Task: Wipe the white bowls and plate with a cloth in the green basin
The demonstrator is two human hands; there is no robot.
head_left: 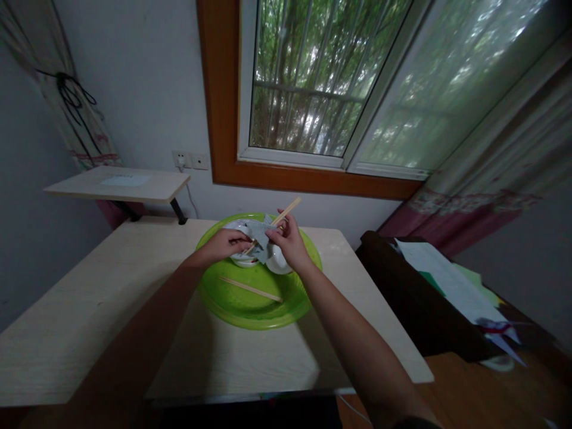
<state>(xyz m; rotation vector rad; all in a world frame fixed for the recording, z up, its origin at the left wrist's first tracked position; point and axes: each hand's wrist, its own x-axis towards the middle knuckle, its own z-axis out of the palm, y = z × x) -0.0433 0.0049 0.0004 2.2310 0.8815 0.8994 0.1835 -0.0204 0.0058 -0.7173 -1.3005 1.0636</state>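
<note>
Both hands are over a round green plastic tray or basin [263, 319]. My left hand [226, 243] is closed, its fingers pinching the lower end of the wooden chopsticks [290, 207]. My right hand [288, 238] is closed around a grey cloth [258, 229] and the chopsticks, whose other end sticks out up and to the right. The cloth hangs down between the two hands. Under my left hand sits a white bowl [245, 261], partly covered by the hand and cloth. Another white bowl [277, 262] lies below my right hand. More chopsticks [251, 289] rest across the green surface near me.
The green basin stands on a light wooden table [179, 351]. A raised shelf [120, 183] with a paper label is at the back left. Behind are a wall socket [182, 159] and a window [322, 89]. To the right, a dark brown piece of furniture [411, 292] holds papers.
</note>
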